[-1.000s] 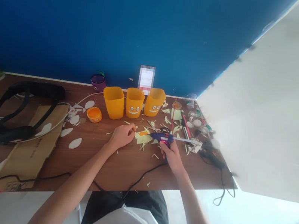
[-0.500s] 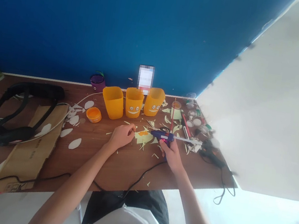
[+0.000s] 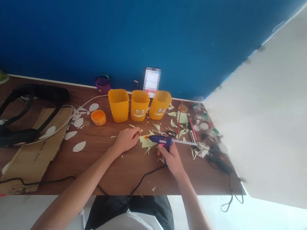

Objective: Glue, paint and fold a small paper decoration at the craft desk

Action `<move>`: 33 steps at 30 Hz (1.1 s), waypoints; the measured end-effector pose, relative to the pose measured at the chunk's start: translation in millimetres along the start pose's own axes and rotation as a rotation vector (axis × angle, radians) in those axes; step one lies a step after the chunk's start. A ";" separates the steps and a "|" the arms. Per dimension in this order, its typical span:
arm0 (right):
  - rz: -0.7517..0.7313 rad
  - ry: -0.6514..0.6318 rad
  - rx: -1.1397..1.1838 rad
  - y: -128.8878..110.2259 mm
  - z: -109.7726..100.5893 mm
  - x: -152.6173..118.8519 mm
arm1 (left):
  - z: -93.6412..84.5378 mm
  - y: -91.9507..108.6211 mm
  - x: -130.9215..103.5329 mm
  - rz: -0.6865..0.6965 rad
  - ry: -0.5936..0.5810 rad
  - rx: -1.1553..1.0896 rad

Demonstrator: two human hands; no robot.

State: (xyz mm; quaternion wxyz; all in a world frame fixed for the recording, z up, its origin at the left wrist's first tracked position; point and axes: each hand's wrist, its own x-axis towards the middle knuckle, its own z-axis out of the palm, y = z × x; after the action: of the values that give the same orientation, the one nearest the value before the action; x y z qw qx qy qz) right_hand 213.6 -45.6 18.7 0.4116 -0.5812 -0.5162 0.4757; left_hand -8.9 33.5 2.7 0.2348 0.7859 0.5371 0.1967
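Note:
My right hand (image 3: pixel 172 157) grips a dark blue glue gun (image 3: pixel 159 139) with a white glue stick (image 3: pixel 185 142) out of its back and a small red light lit. The nozzle points left, close to the fingertips of my left hand (image 3: pixel 126 140). Those fingers are pinched together; what they hold, if anything, is too small to make out. Under the nozzle lies a pale green paper scrap (image 3: pixel 148 144) with orange paint on it. Behind my hands stand three yellow cups, a plain-sided one (image 3: pixel 118 106), a middle one (image 3: pixel 138 113) and a right one (image 3: pixel 159 110), two with smiling faces.
An open orange paint jar (image 3: pixel 98 122) stands left of the cups. White petal shapes (image 3: pixel 79 146), flat cardboard (image 3: pixel 32 158) and a black strapped frame (image 3: pixel 12 135) lie further left. Paper scraps, scissors (image 3: pixel 171 133) and a black corded tool (image 3: pixel 219 160) are rightward. The gun's cord (image 3: pixel 143 179) crosses the table's front edge.
The glue gun has moved left in my right hand, bringing its nozzle closer to my left fingertips. My left hand keeps its pinch. The whole view has shifted slightly.

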 end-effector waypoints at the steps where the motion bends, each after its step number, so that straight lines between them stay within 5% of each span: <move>1: 0.008 0.002 -0.005 0.6 0.5 -0.4 | -0.3 0.1 0.2 0.000 -0.001 0.003; 33: -0.017 0.071 -0.096 -6.3 -3.1 -2.8 | 0.5 -0.1 0.3 -0.023 0.007 0.019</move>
State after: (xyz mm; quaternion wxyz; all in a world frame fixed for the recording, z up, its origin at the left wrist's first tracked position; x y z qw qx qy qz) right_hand 215.3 -47.5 25.8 0.4054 -0.6123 -0.5284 0.4260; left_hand -8.5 33.7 2.3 0.2276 0.7811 0.5489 0.1918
